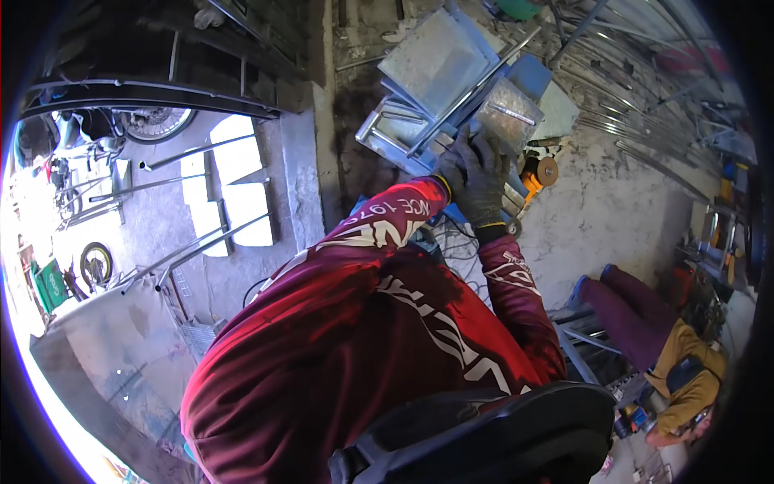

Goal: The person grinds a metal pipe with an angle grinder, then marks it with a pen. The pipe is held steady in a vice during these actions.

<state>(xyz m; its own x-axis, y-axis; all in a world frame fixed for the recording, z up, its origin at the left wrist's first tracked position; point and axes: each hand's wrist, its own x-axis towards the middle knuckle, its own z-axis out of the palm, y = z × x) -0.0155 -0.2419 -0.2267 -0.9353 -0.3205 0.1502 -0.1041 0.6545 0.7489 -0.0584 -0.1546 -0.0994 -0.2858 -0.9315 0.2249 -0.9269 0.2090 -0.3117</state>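
Note:
Both my hands wear dark grey work gloves and come together in front of a blue metal stand. My left hand (453,171) overlaps my right hand in this view, and its fingers are largely hidden. The fingers of my right hand (484,187) stretch away from me, apart, toward a worn metal plate (509,114). Beyond them, a larger grey metal sheet (438,63) and a long metal bar (472,93) lie across the blue stand (391,133). Just right of my right hand is an orange angle grinder (533,182) with a round disc.
Long metal tubes (621,125) lie along the floor at the upper right. Another person (637,315) is low at the right, near tools. White panels (242,181) and metal frames (214,238) are on the left, with a wheel (157,125) behind. Cables run below my hands.

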